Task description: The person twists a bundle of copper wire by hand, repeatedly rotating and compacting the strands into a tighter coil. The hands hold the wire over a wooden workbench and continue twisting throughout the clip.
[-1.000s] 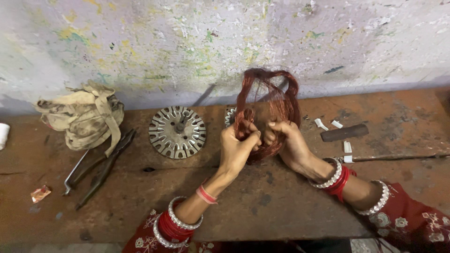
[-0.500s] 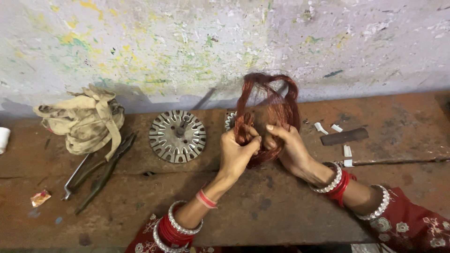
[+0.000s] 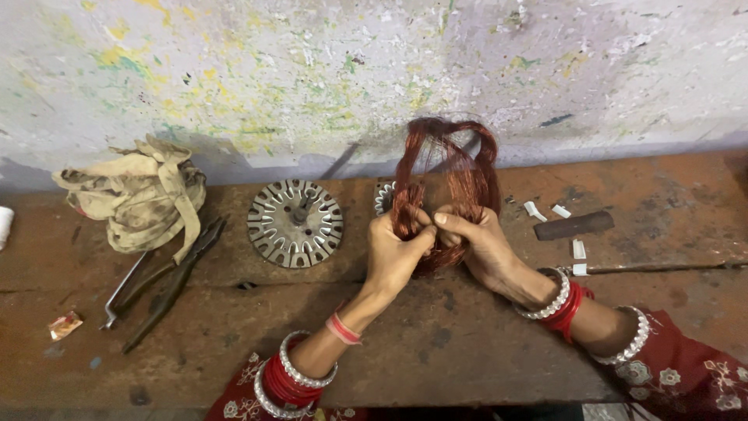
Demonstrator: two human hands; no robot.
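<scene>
Left hand [image 3: 393, 253]: fingers curled and pinched tight on strands of the copper wire bundle [image 3: 446, 183], thumb pressed against the right hand's forefinger.
Right hand [image 3: 479, 245]: fingers together, gripping the same bundle from the other side; both wrists wear red and silvery bangles.
Copper wire bundle: reddish loops held above the middle of the bench, rising in front of the wall; it partly hides a second metal disc [image 3: 383, 196] behind it.
Wrapper [image 3: 64, 324]: small crumpled orange-and-silver packet at the bench's left front.
White slips [image 3: 545, 211]: short pale strips lying right of the hands, near a dark flat bar [image 3: 573, 225].
White object [image 3: 5, 226]: at the far left edge, cut off; cannot tell what it is.
Slotted metal disc [image 3: 295, 222]: round, grey, lying flat, left of the hands.
Pliers [image 3: 167, 281]: dark, lying beside a crumpled dirty cloth [image 3: 136, 199].
Thin rod [image 3: 662, 267]: lies along the right side.
Bench [image 3: 436, 343]: worn brown wood, stained and cracked.
Wall [image 3: 312, 70]: whitish plaster, flecked with yellow, green and dark paint.
</scene>
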